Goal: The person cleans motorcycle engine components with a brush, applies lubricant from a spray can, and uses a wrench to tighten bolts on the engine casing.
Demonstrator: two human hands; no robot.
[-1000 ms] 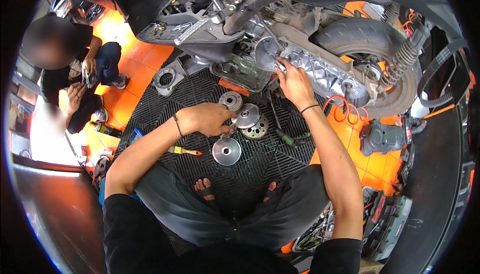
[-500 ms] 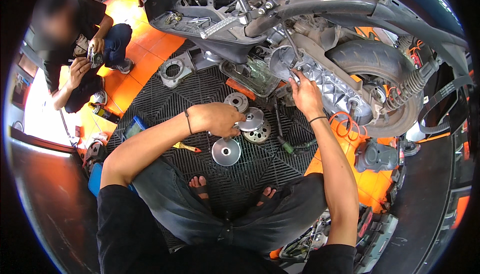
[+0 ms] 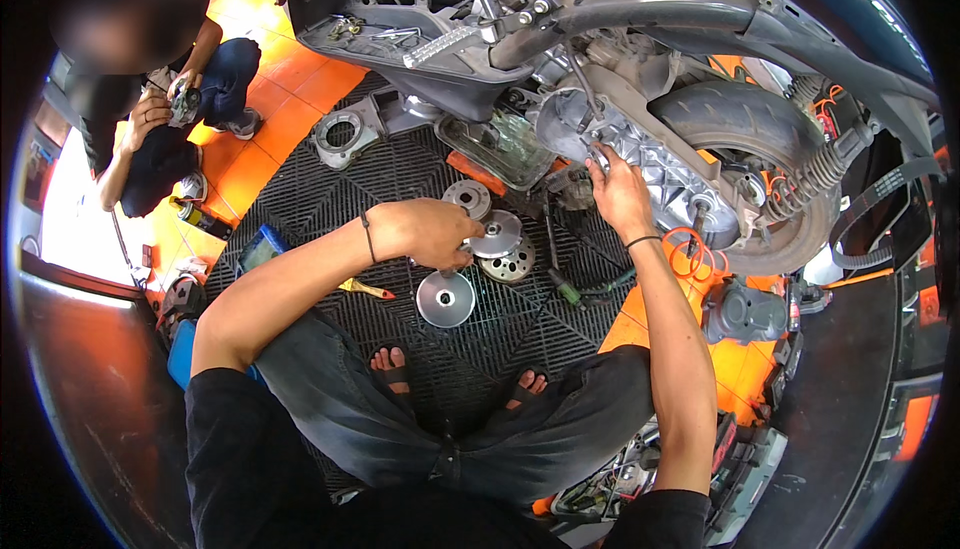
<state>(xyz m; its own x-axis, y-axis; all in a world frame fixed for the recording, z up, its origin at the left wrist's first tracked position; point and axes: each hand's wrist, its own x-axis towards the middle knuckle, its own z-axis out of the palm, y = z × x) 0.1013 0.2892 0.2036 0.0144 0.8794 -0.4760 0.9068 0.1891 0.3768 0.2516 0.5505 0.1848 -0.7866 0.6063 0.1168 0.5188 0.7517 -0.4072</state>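
Observation:
My left hand point(image 3: 435, 234), fingers curled, is at the metal pulley discs on the black mat, beside a disc point(image 3: 495, 232) that rests over a perforated plate point(image 3: 510, 266); whatever its fingertips hold is hidden. Below it lies a silver disc point(image 3: 445, 299), and behind is another disc point(image 3: 466, 199). My right hand point(image 3: 615, 184) grips a small metal tool point(image 3: 597, 154) at the silver transmission housing point(image 3: 560, 121) of the scooter; the tool's far end is too small to make out.
A co-worker point(image 3: 140, 119) squats at left, handling a part. A housing point(image 3: 350, 139), oily tray point(image 3: 495, 144), paintbrush point(image 3: 365, 288) and hose lie around. At right are the rear tyre point(image 3: 730, 119), hanging belt point(image 3: 875, 209), plastic cover point(image 3: 745, 309) and toolbox point(image 3: 745, 479).
The view has shifted, so the scooter appears lower and further right. My left hand stays by the discs, my right at the housing, with small finger movements. The co-worker's hands have moved slightly.

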